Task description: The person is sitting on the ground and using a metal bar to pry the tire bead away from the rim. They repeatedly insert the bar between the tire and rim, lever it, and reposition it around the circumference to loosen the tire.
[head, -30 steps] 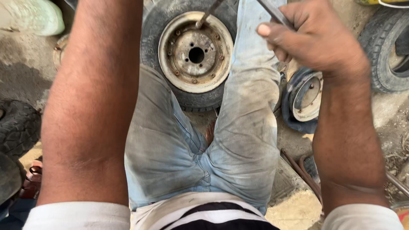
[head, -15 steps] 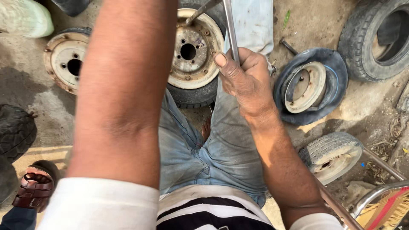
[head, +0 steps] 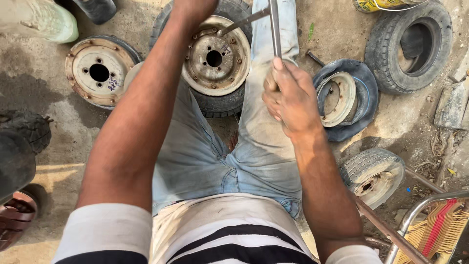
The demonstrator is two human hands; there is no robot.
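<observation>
my right hand (head: 288, 100) is wrapped tight round a long grey metal bar (head: 274, 29) standing near upright. my left hand (head: 193, 7) runs off the top edge, grip unclear. a second thin metal rod (head: 242, 23) rests its tip on the rusty steel wheel rim in its black tyre (head: 215, 61) between my legs.
</observation>
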